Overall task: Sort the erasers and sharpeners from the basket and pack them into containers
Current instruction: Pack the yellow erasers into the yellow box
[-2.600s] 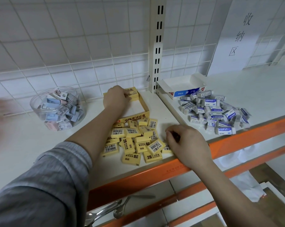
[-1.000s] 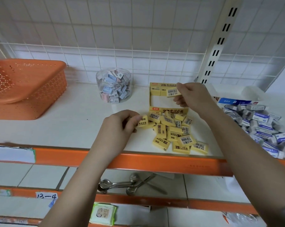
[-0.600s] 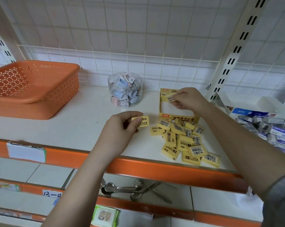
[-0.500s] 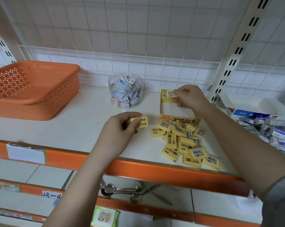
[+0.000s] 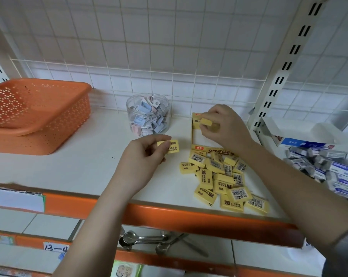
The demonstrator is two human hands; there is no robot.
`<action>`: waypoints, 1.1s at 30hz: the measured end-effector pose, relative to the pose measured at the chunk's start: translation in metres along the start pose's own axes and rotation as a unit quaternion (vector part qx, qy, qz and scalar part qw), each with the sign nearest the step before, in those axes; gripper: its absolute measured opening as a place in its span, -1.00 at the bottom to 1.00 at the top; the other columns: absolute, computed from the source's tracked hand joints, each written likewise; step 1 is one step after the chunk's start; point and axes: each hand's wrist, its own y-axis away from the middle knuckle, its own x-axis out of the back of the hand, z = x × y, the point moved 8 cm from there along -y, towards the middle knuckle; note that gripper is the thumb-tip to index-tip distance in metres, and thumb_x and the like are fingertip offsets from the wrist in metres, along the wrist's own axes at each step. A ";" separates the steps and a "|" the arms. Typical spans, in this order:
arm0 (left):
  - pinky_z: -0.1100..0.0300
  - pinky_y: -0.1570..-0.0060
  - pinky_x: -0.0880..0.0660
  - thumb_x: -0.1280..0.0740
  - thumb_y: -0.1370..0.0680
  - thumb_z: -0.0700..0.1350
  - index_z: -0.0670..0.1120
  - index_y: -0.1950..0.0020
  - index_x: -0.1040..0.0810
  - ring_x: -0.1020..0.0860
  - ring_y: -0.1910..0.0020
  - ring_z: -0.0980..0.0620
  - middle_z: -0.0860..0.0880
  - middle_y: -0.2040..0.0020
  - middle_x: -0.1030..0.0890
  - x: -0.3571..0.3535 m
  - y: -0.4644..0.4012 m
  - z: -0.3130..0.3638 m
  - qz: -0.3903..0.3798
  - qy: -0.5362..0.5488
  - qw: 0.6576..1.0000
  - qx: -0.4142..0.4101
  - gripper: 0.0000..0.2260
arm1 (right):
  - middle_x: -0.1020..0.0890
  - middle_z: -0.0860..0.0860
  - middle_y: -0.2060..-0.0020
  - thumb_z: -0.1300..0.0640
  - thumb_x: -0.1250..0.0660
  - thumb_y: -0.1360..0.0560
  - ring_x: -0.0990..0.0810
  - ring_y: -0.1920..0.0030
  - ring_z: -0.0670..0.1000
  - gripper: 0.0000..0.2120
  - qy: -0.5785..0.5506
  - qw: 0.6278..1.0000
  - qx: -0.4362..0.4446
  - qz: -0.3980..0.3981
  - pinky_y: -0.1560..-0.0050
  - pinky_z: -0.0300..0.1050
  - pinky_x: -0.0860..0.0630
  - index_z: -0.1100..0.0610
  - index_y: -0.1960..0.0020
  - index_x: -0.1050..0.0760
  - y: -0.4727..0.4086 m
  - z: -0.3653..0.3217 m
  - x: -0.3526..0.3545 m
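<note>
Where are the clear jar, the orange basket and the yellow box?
clear jar (image 5: 148,116), head view, front wall.
orange basket (image 5: 69,116), head view, right side wall.
yellow box (image 5: 213,150), head view, printed front wall.

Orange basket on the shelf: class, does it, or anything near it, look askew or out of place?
Yes. The orange basket sits tilted, seemingly nested crookedly in a second basket. Yellow erasers lie in a loose heap outside their yellow box.
</note>
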 end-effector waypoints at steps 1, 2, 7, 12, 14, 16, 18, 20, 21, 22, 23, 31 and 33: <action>0.34 0.24 -0.42 -0.31 -0.54 -0.14 0.12 0.07 -0.56 -0.50 0.42 0.21 -0.29 0.22 -0.58 0.000 -0.001 0.000 0.001 0.000 1.000 -0.001 -0.86 | -0.57 0.05 0.12 0.14 -0.31 -0.45 -0.48 0.19 -0.04 -0.81 0.031 0.999 0.023 -0.007 0.19 -0.18 -0.43 0.18 0.01 -0.62 0.001 -0.003 -0.002; 0.31 0.23 -0.42 -0.32 -0.54 -0.14 0.13 0.08 -0.56 -0.51 0.41 0.21 -0.29 0.22 -0.58 -0.001 -0.002 0.000 0.002 0.002 1.000 -0.001 -0.85 | -0.59 0.07 0.06 0.15 -0.29 -0.46 -0.49 0.21 -0.04 -0.79 0.045 0.998 0.033 -0.019 0.21 -0.18 -0.46 0.20 -0.01 -0.61 0.003 -0.005 -0.003; 0.17 0.20 -0.37 -0.37 -0.50 -0.16 0.12 0.11 -0.60 -0.45 0.31 -0.02 -0.17 0.29 -0.45 -0.004 -0.005 -0.004 -0.005 0.034 0.999 -0.007 -0.84 | -0.64 0.12 0.05 0.28 -0.37 -0.42 -0.59 0.11 0.10 -0.75 0.029 0.992 0.040 -0.113 0.11 -0.03 -0.54 0.23 -0.10 -0.60 0.007 -0.008 -0.013; 0.17 0.18 -0.38 -0.38 -0.49 -0.18 0.11 0.12 -0.61 -0.45 0.30 -0.02 -0.15 0.30 -0.47 -0.005 -0.006 -0.007 -0.008 0.053 0.999 -0.002 -0.83 | -0.50 -0.06 0.09 0.24 -0.44 -0.39 -0.48 0.08 -0.07 -0.65 -0.011 0.995 0.009 -0.097 0.04 -0.11 -0.44 0.19 -0.17 -0.60 0.009 -0.005 -0.004; 0.23 0.20 -0.41 -0.38 -0.49 -0.19 0.11 0.12 -0.61 -0.46 0.31 0.03 -0.16 0.29 -0.48 -0.006 -0.006 -0.008 -0.011 0.059 0.998 0.001 -0.83 | -0.43 -0.20 0.10 0.20 -0.48 -0.36 -0.44 0.04 -0.19 -0.58 -0.089 0.990 -0.065 -0.093 -0.11 -0.15 -0.43 0.18 -0.21 -0.56 0.011 0.002 -0.004; 0.34 0.25 -0.42 -0.37 -0.50 -0.20 0.09 0.11 -0.61 -0.47 0.35 0.10 -0.18 0.28 -0.50 -0.006 -0.006 -0.009 -0.011 0.068 0.998 0.004 -0.83 | -0.41 -0.22 0.09 0.14 -0.49 -0.34 -0.46 0.11 -0.31 -0.54 -0.148 0.978 -0.120 -0.088 -0.08 -0.25 -0.43 0.16 -0.22 -0.55 0.014 0.006 -0.005; 0.41 0.27 -0.43 -0.36 -0.50 -0.22 0.06 0.10 -0.61 -0.47 0.37 0.14 -0.28 0.25 -0.50 -0.006 -0.006 -0.008 -0.012 0.078 0.997 0.005 -0.84 | -0.40 -0.21 0.10 0.10 -0.48 -0.36 -0.46 0.21 -0.33 -0.56 -0.171 0.971 -0.142 -0.091 0.02 -0.30 -0.40 0.14 -0.22 -0.56 0.017 0.007 -0.006; 0.44 0.27 -0.46 -0.35 -0.51 -0.22 0.04 0.09 -0.61 -0.47 0.36 0.13 -0.38 0.19 -0.52 -0.007 -0.006 -0.008 -0.012 0.084 0.996 0.006 -0.85 | -0.44 -0.21 0.04 0.06 -0.43 -0.43 -0.46 0.17 -0.28 -0.61 -0.163 0.971 -0.147 -0.099 -0.03 -0.19 -0.44 0.10 -0.23 -0.55 0.019 0.004 -0.008; 0.44 0.27 -0.46 -0.35 -0.51 -0.22 0.03 0.08 -0.61 -0.48 0.36 0.12 -0.41 0.16 -0.52 -0.007 -0.006 -0.008 -0.012 0.086 0.996 0.009 -0.85 | -0.47 -0.19 0.00 0.03 -0.39 -0.47 -0.47 0.15 -0.27 -0.62 -0.154 0.971 -0.151 -0.105 -0.05 -0.15 -0.47 0.07 -0.27 -0.52 0.020 0.003 -0.009; 0.44 0.27 -0.46 -0.35 -0.51 -0.22 0.02 0.08 -0.61 -0.48 0.36 0.12 -0.41 0.15 -0.52 -0.007 -0.006 -0.009 -0.011 0.087 0.996 0.012 -0.86 | -0.49 -0.16 -0.02 0.02 -0.33 -0.52 -0.50 0.16 -0.26 -0.62 -0.150 0.969 -0.162 -0.111 -0.04 -0.16 -0.50 0.03 -0.32 -0.48 0.021 0.004 -0.010; 0.44 0.27 -0.46 -0.35 -0.51 -0.22 0.02 0.08 -0.61 -0.48 0.36 0.12 -0.40 0.16 -0.53 -0.007 -0.006 -0.009 -0.012 0.087 0.996 0.015 -0.86 | -0.50 -0.16 0.00 0.03 -0.28 -0.55 -0.51 0.20 -0.25 -0.62 -0.150 0.966 -0.174 -0.116 0.00 -0.20 -0.51 0.00 -0.36 -0.43 0.021 0.005 -0.011; 0.06 0.02 -0.48 -0.37 -0.49 -0.25 0.11 0.07 -0.61 -0.52 0.26 0.04 -0.17 0.24 -0.53 -0.012 -0.011 -0.013 -0.024 0.095 0.995 0.036 -0.77 | -0.39 -0.04 -0.25 0.04 -0.06 -0.64 -0.38 -0.22 -0.11 -0.57 -0.102 0.961 -0.162 -0.200 -0.21 -0.23 -0.25 0.11 -0.48 -0.20 0.023 0.005 -0.019; 0.00 -0.02 -0.49 -0.37 -0.48 -0.30 0.11 0.06 -0.61 -0.52 0.22 -0.01 -0.13 0.23 -0.57 -0.012 -0.013 -0.011 -0.027 0.095 0.994 0.037 -0.73 | -0.36 -0.03 -0.31 0.03 -0.15 -0.62 -0.40 -0.11 -0.22 -0.55 -0.063 0.967 -0.144 -0.202 -0.14 -0.27 -0.23 0.06 -0.48 -0.22 0.023 0.009 -0.021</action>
